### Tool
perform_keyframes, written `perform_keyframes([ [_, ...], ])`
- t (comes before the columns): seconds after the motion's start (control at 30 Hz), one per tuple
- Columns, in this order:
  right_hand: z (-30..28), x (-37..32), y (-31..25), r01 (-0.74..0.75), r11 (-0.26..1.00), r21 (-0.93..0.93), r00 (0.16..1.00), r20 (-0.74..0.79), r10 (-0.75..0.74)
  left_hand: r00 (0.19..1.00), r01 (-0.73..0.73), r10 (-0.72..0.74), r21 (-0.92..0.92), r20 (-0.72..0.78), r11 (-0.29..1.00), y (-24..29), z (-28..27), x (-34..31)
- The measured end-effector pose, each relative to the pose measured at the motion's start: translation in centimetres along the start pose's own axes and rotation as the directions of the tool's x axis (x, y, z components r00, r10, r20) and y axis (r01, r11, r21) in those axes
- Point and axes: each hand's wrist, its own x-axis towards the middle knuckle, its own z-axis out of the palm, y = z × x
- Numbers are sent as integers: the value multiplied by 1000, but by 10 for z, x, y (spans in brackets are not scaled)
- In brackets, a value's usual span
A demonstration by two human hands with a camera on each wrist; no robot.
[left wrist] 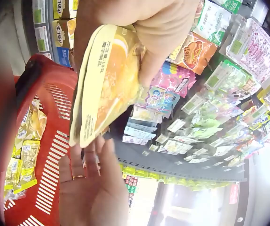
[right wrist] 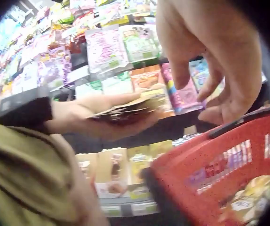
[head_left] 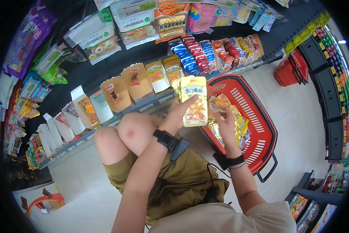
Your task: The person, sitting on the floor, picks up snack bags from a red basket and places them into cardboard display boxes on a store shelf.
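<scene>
The left hand (head_left: pixel 178 112) grips a small stack of yellow snack packets (head_left: pixel 195 101), its thumb across the front, beside the basket's left rim. In the left wrist view at least two packets (left wrist: pixel 111 80) lie together under that hand's fingers (left wrist: pixel 125 14). The right hand (head_left: pixel 225 123) is over the red basket (head_left: pixel 267 128), fingers loosely bent with nothing seen between them; in the right wrist view this hand (right wrist: pixel 215 61) hovers apart from the stack (right wrist: pixel 135 107). Gold and yellow packets (head_left: pixel 242 123) lie inside the basket.
A low shelf holds open boxes of small packets (head_left: pixel 137 81) and rows of blue and red packets (head_left: pixel 190 56). Larger bags (head_left: pixel 137 23) hang above. A second red basket (head_left: pixel 291 70) stands on the floor at the back right. Another shelf (head_left: pixel 312 198) is at lower right.
</scene>
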Motion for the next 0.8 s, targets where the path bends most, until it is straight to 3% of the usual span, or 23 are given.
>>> perform_keyframes([
  [0.07,-31,33,26,-66,995,74,996,-62,70,998,1,-3,-31,-63,1000,-3,-5,4],
  [0.13,-65,71,67,-120,979,-163,991,-77,109,997,11,-14,-38,-75,999,-3,-3,6],
  [0.17,-75,86,92,-122,979,-163,991,-75,111,996,17,-20,-42,-86,999,-3,-2,6],
  [0.23,-83,103,119,169,783,-598,982,174,-80,997,10,-13,-38,-75,999,-4,0,9],
  [0.27,-80,100,125,241,735,-634,959,270,-81,998,2,-4,-33,-61,999,-5,2,10],
  [0.3,-71,100,127,242,737,-631,959,273,-81,998,1,-3,-32,-65,999,-6,2,12],
  [0.37,-51,99,134,432,438,-788,888,456,-56,998,-18,17,-19,-67,1000,-8,4,15],
  [0.4,-41,96,138,451,357,-818,885,463,-55,997,-21,20,-16,-72,1000,-9,4,16],
  [0.43,-38,93,147,454,361,-814,882,467,-57,996,-24,23,-6,-85,1000,-10,3,18],
  [0.5,-29,87,161,446,357,-821,850,513,119,995,-27,28,8,-100,1000,-10,2,22],
  [0.53,-27,84,165,498,272,-823,845,531,59,993,-23,26,23,-119,999,-10,2,23],
  [0.57,-27,82,169,498,274,-823,845,531,61,990,-19,24,36,-136,999,-10,2,23],
  [0.63,-23,72,151,529,104,-842,829,539,149,993,-19,21,12,-119,1000,-8,0,26],
  [0.67,-30,67,162,604,35,-797,790,592,-158,995,-20,19,-11,-99,1000,-8,0,28],
  [0.7,-36,69,160,602,34,-798,792,590,-157,995,-18,17,-11,-97,1000,-9,1,28],
  [0.77,-44,72,156,597,300,-744,799,522,-297,990,-63,62,-10,-130,998,-10,1,28],
  [0.8,-43,69,123,524,323,-788,840,415,-349,989,-60,59,-8,-133,998,-11,0,29],
])
